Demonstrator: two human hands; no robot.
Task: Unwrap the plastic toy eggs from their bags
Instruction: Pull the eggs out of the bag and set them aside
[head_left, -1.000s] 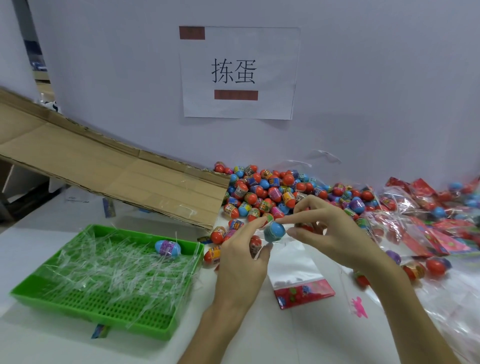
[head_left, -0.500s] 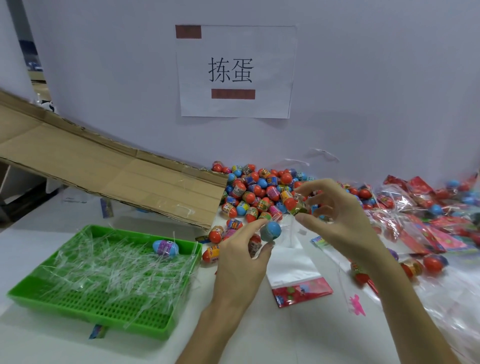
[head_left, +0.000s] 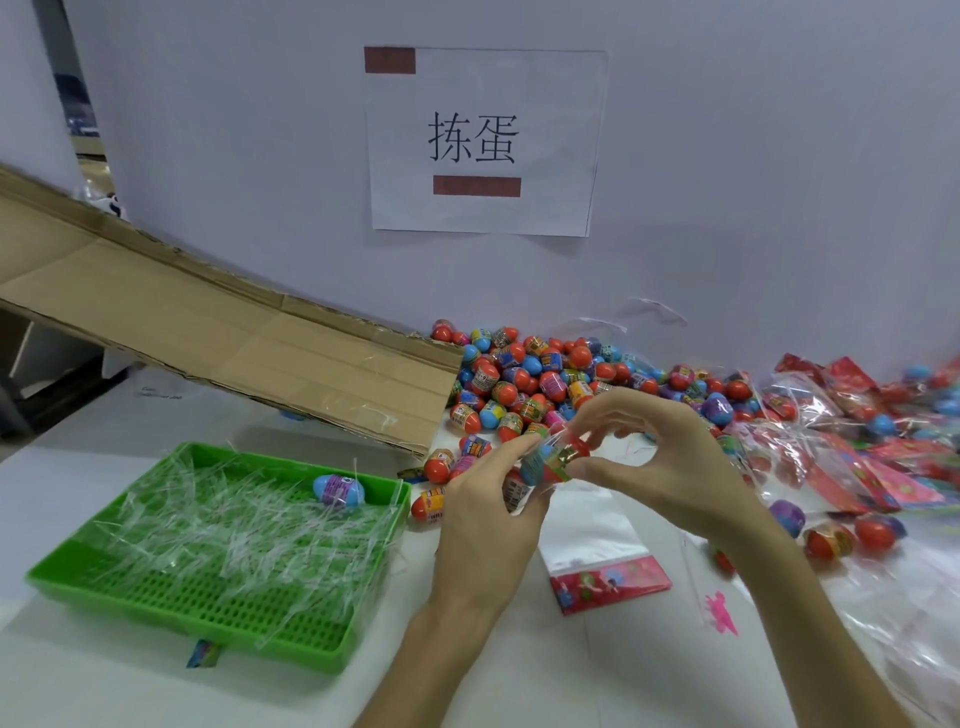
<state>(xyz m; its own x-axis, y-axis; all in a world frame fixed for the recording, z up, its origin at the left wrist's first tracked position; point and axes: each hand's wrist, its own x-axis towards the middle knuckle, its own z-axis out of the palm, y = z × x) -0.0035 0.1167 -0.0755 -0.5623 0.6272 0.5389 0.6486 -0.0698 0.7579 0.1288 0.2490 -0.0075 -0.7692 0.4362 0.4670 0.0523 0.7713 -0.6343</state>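
My left hand (head_left: 491, 506) and my right hand (head_left: 657, 457) meet above the table's middle. Both pinch one small toy egg (head_left: 550, 457) with a colourful label; the left fingertips hold its left end, the right thumb and fingers its right end. A heap of loose red, blue and purple eggs (head_left: 535, 379) lies just behind the hands against the wall. Bagged eggs in clear and red packets (head_left: 852, 441) pile up at the right. An empty clear bag with a red header (head_left: 602, 551) lies flat below my hands.
A green perforated tray (head_left: 208, 613) at the left holds several clear plastic strips and one blue-purple egg (head_left: 338, 488). A sloping cardboard sheet (head_left: 208, 332) runs behind it. A paper sign (head_left: 483, 140) hangs on the wall. A pink scrap (head_left: 721, 613) lies at the right.
My right hand pulled away to the right from the blue egg in my left hand, then came back. Both hands now pinch a labelled egg together.
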